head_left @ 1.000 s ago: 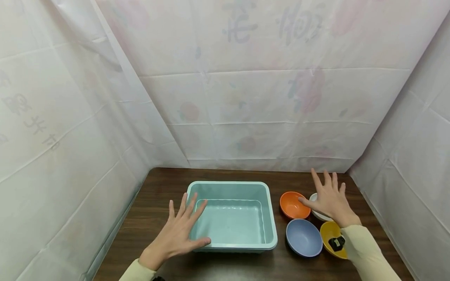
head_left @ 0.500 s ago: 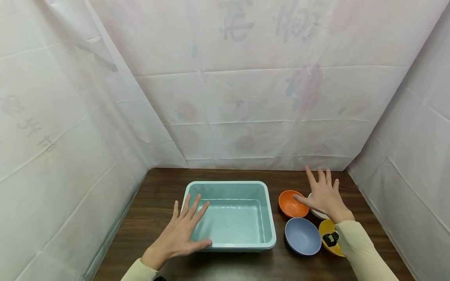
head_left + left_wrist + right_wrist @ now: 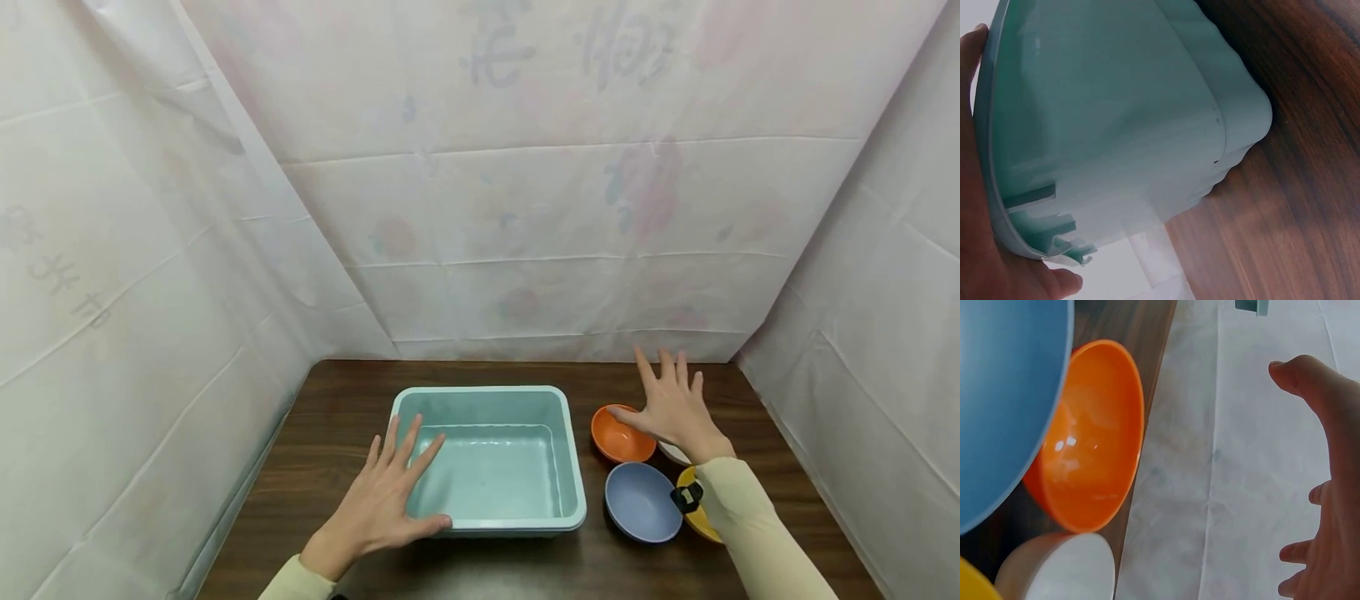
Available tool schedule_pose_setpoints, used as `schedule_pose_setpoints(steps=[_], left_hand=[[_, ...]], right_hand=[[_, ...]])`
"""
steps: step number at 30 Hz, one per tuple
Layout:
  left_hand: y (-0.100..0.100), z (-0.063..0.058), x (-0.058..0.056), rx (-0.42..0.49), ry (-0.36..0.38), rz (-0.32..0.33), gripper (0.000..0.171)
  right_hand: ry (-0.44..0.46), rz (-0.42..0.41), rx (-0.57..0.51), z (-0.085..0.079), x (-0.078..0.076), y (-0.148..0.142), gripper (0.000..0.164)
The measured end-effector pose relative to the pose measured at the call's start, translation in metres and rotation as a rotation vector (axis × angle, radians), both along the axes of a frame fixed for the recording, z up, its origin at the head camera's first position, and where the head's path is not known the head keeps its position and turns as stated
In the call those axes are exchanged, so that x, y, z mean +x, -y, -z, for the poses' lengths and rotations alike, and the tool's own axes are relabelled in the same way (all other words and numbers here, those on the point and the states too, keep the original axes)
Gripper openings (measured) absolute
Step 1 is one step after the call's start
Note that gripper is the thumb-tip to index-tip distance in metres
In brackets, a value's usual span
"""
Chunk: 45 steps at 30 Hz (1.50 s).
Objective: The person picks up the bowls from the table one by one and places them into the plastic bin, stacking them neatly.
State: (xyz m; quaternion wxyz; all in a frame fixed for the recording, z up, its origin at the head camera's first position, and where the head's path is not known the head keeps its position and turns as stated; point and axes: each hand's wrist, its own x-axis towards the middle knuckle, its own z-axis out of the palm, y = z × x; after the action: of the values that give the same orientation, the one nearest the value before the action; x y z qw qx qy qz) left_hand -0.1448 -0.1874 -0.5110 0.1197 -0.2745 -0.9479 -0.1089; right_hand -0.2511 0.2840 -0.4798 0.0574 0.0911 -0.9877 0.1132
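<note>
My left hand (image 3: 377,506) spreads its fingers over the near left corner of a pale green plastic basin (image 3: 495,524). In the left wrist view, that hand lies along the basin's rim (image 3: 986,119). Above the bowls at the right, my right hand (image 3: 674,412) is held with fingers spread and nothing in it. Its thumb overlaps the orange bowl (image 3: 622,442) in the head view. The blue bowl (image 3: 642,503) stands in front of the orange one. A white bowl (image 3: 674,452) is mostly hidden under the right hand, and the forearm covers part of a yellow bowl (image 3: 702,523).
The dark wooden table (image 3: 322,433) ends at a white printed sheet (image 3: 510,250) hanging behind it. More white sheets hang along the left and right sides. Each wrist wears a small black camera, the right one (image 3: 686,498) overlapping the blue bowl.
My right hand has moved left, from over the white bowl to the orange bowl's right side. The left hand stays at the basin. The whole head view has shifted slightly.
</note>
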Motion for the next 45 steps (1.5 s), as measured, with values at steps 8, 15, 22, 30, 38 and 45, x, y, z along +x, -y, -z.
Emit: schedule_pose_setpoints(steps=[8, 15, 22, 30, 38, 45], left_hand=[[-0.001, 0.0, -0.001, 0.008, 0.006, 0.001, 0.106], [-0.001, 0.001, -0.001, -0.005, 0.012, -0.017, 0.106], [-0.002, 0.0, -0.001, -0.001, 0.022, -0.022, 0.109], [-0.001, -0.001, 0.0, -0.009, 0.026, -0.059, 0.111], [-0.001, -0.001, 0.005, -0.017, 0.03, -0.141, 0.109], [0.006, -0.001, 0.008, -0.032, 0.049, -0.205, 0.108]], right_hand=[[0.035, -0.025, -0.016, 0.001, -0.008, 0.017, 0.119], [0.085, -0.054, -0.031, 0.013, -0.013, 0.025, 0.117], [0.113, -0.069, -0.027, 0.027, -0.014, 0.027, 0.115], [0.151, -0.071, -0.016, 0.043, -0.013, 0.027, 0.117], [0.182, -0.056, -0.023, 0.047, -0.012, 0.026, 0.119], [0.196, -0.05, -0.005, 0.05, -0.012, 0.025, 0.119]])
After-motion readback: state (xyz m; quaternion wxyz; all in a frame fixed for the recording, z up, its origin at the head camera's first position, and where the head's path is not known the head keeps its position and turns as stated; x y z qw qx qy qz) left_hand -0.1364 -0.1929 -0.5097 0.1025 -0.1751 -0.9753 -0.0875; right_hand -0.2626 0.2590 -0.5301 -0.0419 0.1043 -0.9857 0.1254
